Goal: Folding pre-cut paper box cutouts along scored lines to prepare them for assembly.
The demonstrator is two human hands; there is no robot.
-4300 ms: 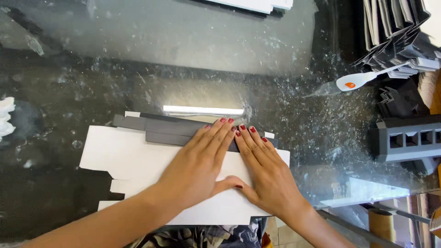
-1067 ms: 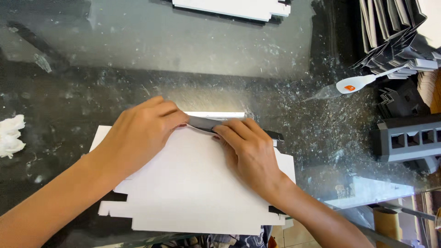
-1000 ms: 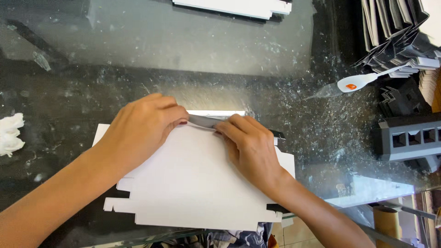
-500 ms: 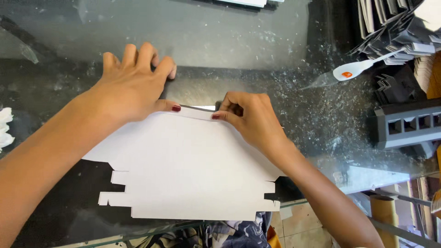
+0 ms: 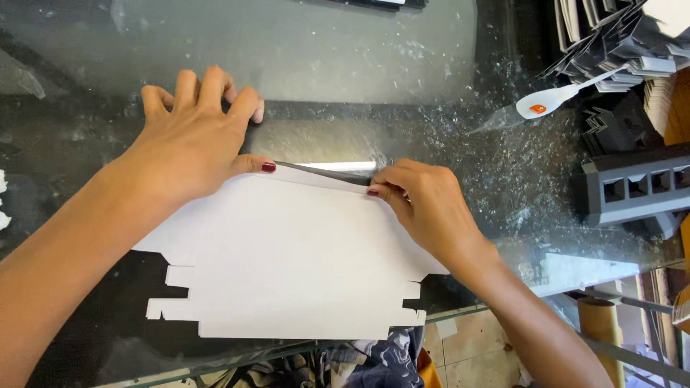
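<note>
A flat white die-cut cardboard blank (image 5: 295,266) with notched tabs lies on the glass table (image 5: 345,57), its dark side showing as a thin strip along the far edge. My left hand (image 5: 194,136) rests spread on the blank's far left part, thumb along that edge, fingers reaching onto the glass. My right hand (image 5: 428,205) pinches the far right edge of the blank, fingers curled around the folded dark flap.
A stack of dark folded cardboard pieces (image 5: 611,36) sits at the top right with a white spatula-like tool (image 5: 553,100) lying beside it. A grey box insert with square cells (image 5: 636,187) stands at the right. The table's near edge (image 5: 460,312) shows floor tiles below.
The blank was flipped from its dark side up to white side up. My left hand slid farther away and spread flat; my right hand stayed pinching the far edge.
</note>
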